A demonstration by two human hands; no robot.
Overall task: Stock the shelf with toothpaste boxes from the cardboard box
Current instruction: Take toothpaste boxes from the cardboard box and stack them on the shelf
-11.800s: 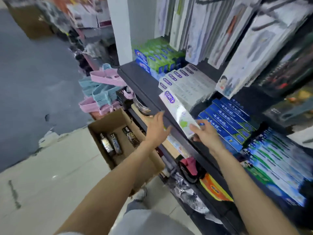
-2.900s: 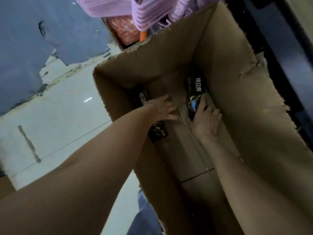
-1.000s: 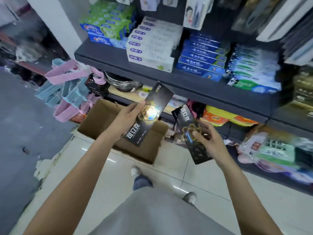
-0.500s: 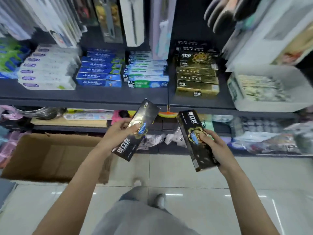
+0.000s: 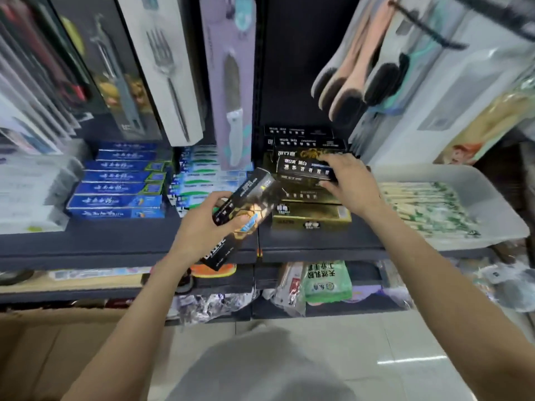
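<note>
Black box (image 5: 304, 168) in R hand (image 5: 351, 183) on stack; L hand (image 5: 199, 227) grips 2nd box (image 5: 246, 209).

Cardboard box (image 5: 52, 351) cut off by left and bottom edges, inside unseen. White boxes (image 5: 31, 192) far left blurred, print unreadable. Right hand (image 5: 351, 180) hides right end of the black toothpaste box (image 5: 304, 169) it grips. Left hand (image 5: 199, 230) covers middle of its tilted black box (image 5: 246, 206); small print illegible.
</note>
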